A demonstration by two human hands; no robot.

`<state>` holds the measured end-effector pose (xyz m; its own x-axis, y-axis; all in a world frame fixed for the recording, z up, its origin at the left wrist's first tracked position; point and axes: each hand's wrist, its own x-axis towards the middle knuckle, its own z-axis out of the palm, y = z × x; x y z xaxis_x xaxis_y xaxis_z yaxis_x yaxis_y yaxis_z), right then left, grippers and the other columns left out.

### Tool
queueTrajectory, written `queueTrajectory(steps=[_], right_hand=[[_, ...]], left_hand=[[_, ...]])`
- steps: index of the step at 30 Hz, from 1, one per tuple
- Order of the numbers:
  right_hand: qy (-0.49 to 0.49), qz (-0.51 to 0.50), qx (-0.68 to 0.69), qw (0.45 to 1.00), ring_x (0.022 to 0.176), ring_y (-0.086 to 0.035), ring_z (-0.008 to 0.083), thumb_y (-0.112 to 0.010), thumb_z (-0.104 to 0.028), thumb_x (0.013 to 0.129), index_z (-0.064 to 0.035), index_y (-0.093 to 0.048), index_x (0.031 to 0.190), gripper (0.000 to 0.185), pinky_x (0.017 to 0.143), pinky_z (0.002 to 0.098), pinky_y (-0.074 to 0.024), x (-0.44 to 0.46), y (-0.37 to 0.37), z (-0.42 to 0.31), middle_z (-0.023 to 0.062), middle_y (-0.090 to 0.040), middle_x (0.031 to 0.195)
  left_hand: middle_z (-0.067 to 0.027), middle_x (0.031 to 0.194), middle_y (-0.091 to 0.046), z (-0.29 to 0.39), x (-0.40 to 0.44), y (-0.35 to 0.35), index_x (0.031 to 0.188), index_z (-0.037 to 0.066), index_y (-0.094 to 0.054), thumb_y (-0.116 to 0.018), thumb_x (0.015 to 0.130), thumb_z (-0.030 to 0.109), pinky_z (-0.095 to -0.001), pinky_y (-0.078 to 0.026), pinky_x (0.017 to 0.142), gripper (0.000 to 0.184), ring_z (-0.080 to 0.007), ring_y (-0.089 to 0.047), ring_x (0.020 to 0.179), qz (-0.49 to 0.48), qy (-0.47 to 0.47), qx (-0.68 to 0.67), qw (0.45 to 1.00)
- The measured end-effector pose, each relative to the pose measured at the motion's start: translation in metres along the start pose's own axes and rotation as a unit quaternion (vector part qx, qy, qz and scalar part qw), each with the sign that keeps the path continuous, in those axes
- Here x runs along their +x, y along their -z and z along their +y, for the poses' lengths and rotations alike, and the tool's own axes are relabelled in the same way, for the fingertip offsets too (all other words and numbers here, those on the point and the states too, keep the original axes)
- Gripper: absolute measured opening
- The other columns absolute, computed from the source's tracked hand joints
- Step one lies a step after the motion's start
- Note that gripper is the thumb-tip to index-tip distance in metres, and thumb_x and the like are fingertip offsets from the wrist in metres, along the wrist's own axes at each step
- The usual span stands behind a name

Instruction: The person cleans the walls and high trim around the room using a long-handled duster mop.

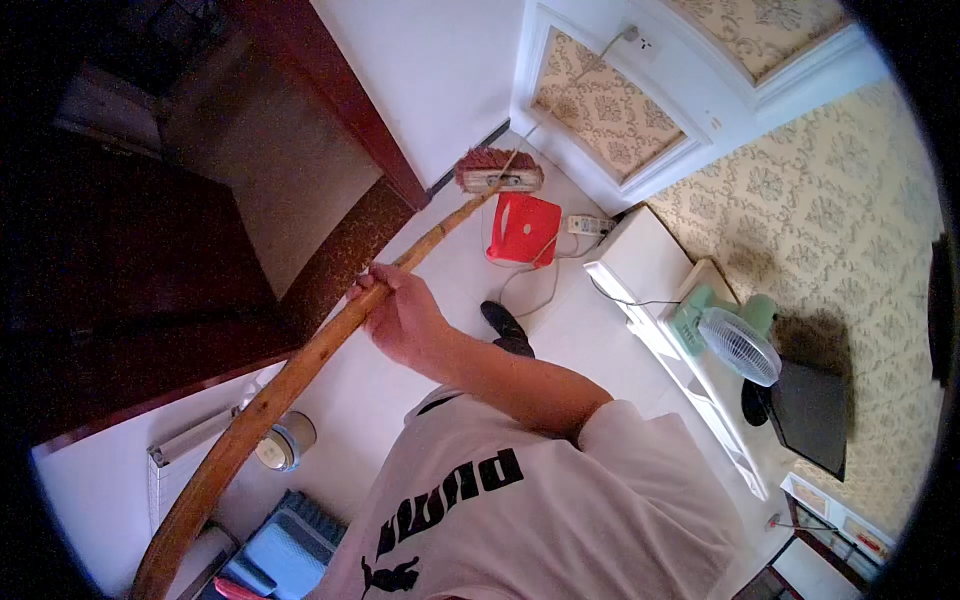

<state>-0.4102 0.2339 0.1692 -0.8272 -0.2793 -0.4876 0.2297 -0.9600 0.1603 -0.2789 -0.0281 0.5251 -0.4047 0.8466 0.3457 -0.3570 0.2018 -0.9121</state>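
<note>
On the left I have a dark doorway (270, 150) with reddish-brown frame pieces, and a dark door (130, 250) below it in my view; nearer, a white slatted rack (190, 445) stands by the wall, with a small round bin (287, 441) just right of it, partly behind the pole; a blue folded cloth (290, 545) lies near the bottom edge.

The broom (285, 395) crosses my view on a slant, its thick wooden pole running from the near left up to the far middle; its reddish brush head (499, 172) is at the far end, by the corner of the white wall, and I cannot tell whether it presses on the floor (590, 330); my right hand (398, 312) is closed around the pole partway along, fingers wrapped over it; my left hand is out of view, so I cannot tell its state.

Just nearer than the brush head is a red dustpan (525, 230); a white power strip (589, 225) sits right of it, with cords trailing about; a dark shoe (503, 322) shows nearer, past my forearm.

On the right, a white cabinet (650, 250) stands against the patterned wall (840, 190); a green fan (740, 345) and a black screen (810, 415) are on it.
</note>
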Motion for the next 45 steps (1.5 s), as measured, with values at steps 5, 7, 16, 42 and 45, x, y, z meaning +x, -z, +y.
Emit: queueTrajectory(steps=[5, 7, 16, 42, 45], right_hand=[[-0.022, -0.034, 0.006, 0.999, 0.077, -0.052, 0.0224, -0.040, -0.010, 0.089, -0.0044, -0.041, 0.081, 0.010, 0.077, 0.0330, -0.0464, -0.038, -0.012, 0.032, 0.0069, -0.050, 0.074], [-0.052, -0.031, 0.014, 0.998, 0.083, -0.051, 0.0231, -0.039, -0.011, 0.090, -0.0043, -0.041, 0.081, 0.011, 0.082, 0.0353, -0.0442, -0.052, -0.013, 0.047, 0.0079, -0.050, 0.079], [0.053, -0.004, -0.055, 0.997, 0.096, -0.051, 0.0243, -0.044, -0.011, 0.086, -0.0049, -0.043, 0.084, 0.006, 0.091, 0.0411, -0.0393, -0.065, 0.011, 0.042, 0.0083, -0.051, 0.086], [0.196, 0.099, -0.072, 0.973, 0.059, -0.048, 0.0237, -0.047, -0.017, 0.080, -0.0089, -0.044, 0.067, 0.015, 0.065, 0.0385, -0.0432, 0.014, 0.254, -0.059, 0.0069, -0.046, 0.059], [0.251, 0.139, -0.059, 0.956, 0.050, -0.041, 0.0205, -0.046, -0.024, 0.084, -0.0117, -0.040, 0.064, 0.024, 0.059, 0.0378, -0.0401, 0.013, 0.258, -0.084, 0.0045, -0.039, 0.052]], left_hand=[[-0.0023, 0.050, -0.040, -0.031, -0.014, -0.043, 0.054, 0.012, -0.043, -0.049, 0.076, 0.050, -0.0382, -0.032, 0.041, 0.044, -0.0240, -0.041, 0.042, 0.104, 0.085, 0.030, 0.990], [-0.0021, 0.046, -0.037, -0.039, -0.038, -0.065, 0.050, 0.013, -0.042, -0.053, 0.073, 0.051, -0.0380, -0.026, 0.038, 0.045, -0.0254, -0.035, 0.037, 0.106, 0.065, 0.052, 0.991], [-0.0128, 0.082, -0.056, -0.006, -0.188, -0.203, 0.084, 0.004, -0.057, -0.051, 0.063, 0.069, -0.0519, -0.037, 0.066, 0.069, -0.0362, -0.051, 0.079, -0.034, 0.036, -0.086, 0.995], [-0.0105, 0.060, -0.059, 0.420, -0.322, 0.000, 0.066, 0.009, -0.059, -0.060, 0.063, 0.022, -0.0418, -0.046, 0.056, 0.013, -0.0307, -0.059, 0.057, -0.506, -0.095, -0.606, 0.606], [-0.0094, 0.060, -0.059, 0.443, -0.309, 0.027, 0.067, 0.011, -0.058, -0.062, 0.063, 0.022, -0.0423, -0.045, 0.057, 0.012, -0.0297, -0.058, 0.057, -0.520, -0.044, -0.615, 0.591]])
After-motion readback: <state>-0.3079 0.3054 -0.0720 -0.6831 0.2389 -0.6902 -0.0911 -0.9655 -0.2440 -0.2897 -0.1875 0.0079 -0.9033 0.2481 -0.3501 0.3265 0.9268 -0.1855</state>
